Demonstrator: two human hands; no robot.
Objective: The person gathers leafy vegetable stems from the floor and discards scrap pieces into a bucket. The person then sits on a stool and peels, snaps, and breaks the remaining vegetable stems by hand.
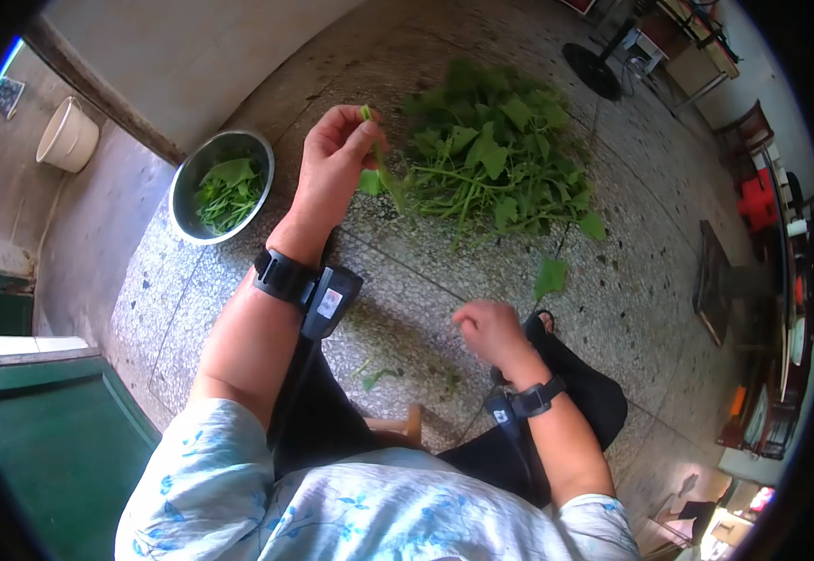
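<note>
My left hand [339, 150] is raised at the near left side of a heap of leafy green vine shoots [505, 154]. Its thumb and fingers pinch a green vine stem [367, 113], and part of the shoot hangs below the hand. To the left of it stands a round metal bowl [176, 201] with picked green stems and leaves [229, 194] inside. Lower down, my right hand [496, 334] hovers above the floor near my knee. Its fingers are curled closed, and what they hold, if anything, is hidden.
A loose leaf [550, 278] and small green scraps [381, 376] lie on the speckled floor [407, 271]. At the far left is a white bucket [68, 136]. A round black stand base [592, 71] sits at the back, and a green door [61, 449] is at lower left.
</note>
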